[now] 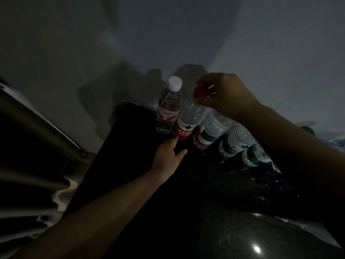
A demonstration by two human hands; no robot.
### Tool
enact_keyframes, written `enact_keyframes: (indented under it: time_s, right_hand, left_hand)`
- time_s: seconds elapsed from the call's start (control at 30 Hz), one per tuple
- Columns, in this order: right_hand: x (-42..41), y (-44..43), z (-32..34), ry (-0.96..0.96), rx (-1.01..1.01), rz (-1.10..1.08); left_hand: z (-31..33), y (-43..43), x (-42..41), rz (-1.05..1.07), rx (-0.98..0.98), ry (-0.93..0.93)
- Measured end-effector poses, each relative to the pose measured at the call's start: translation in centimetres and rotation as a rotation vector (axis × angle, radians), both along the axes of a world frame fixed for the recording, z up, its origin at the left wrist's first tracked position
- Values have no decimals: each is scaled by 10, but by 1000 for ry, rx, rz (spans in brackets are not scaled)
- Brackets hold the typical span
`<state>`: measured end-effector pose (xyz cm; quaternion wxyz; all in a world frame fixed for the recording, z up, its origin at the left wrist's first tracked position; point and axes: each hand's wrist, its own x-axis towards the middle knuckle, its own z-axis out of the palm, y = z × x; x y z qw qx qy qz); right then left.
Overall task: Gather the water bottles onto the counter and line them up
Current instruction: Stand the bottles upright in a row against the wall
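Head view is very dark. I see a big grey wall on the far side. Below it lies the black worktop. A curtain with soft folds hangs on the left.

Two bare arms reach in from the near side. The bottles stand in a row on the worktop, close to the wall. The row runs from the far left to the near right.

First on the left is the white-cap bottle. Just beside it on the right is the red-label bottle. Next comes the red-and-white bottle. After that stand the green-label bottle and the last green bottle. The right arm hides the tops of these two.

The right grip is up over the row. Its thumb and fingers are closed in a pinch on the red cap, at the top of the red-label bottle.

The left grip is low on the worktop. Its fingers look loose and mostly straight. One fingertip touches the bottom of the red-label bottle, and the thumb sticks out to the right. It holds nothing that I can see.
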<state>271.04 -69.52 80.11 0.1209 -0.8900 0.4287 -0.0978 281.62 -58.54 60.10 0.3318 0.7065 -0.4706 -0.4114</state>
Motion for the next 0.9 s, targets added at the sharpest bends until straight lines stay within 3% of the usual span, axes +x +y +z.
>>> enact_keyframes:
  time_s: [0.33, 0.6, 0.9]
  right_hand:
    - [-50, 18, 15, 102, -76, -40]
    - [-67, 17, 17, 173, -17, 68]
    - [-71, 10, 14, 240, -19, 36]
  left_hand:
    - [8, 2, -6, -45, -70, -8]
    - [8, -4, -37, -100, -62, -32]
    - [2, -19, -61, -25, -103, -6]
